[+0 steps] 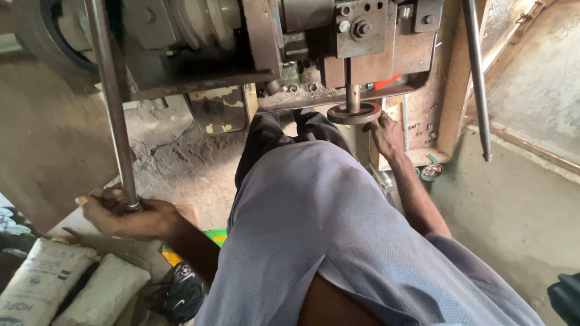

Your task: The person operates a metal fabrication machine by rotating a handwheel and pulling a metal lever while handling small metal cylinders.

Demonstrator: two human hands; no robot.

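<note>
My left hand (pixel 124 214) is closed around the lower end of a long grey steel lever bar (pixel 112 102) that rises to the machine above. My right hand (pixel 386 136) reaches forward and holds the edge of a round rusty metal ring (pixel 353 113) seated under a vertical steel ram (pixel 353 96) of a worn press machine (pixel 290 48). My torso in a grey shirt (pixel 326 235) fills the middle of the view and hides my legs in part.
A second steel rod (pixel 477 78) hangs at the right beside a wooden frame (pixel 456 90). Sacks (pixel 66 284) lie at the lower left. Dirt floor (pixel 175 157) lies under the machine, concrete floor (pixel 501 211) at the right.
</note>
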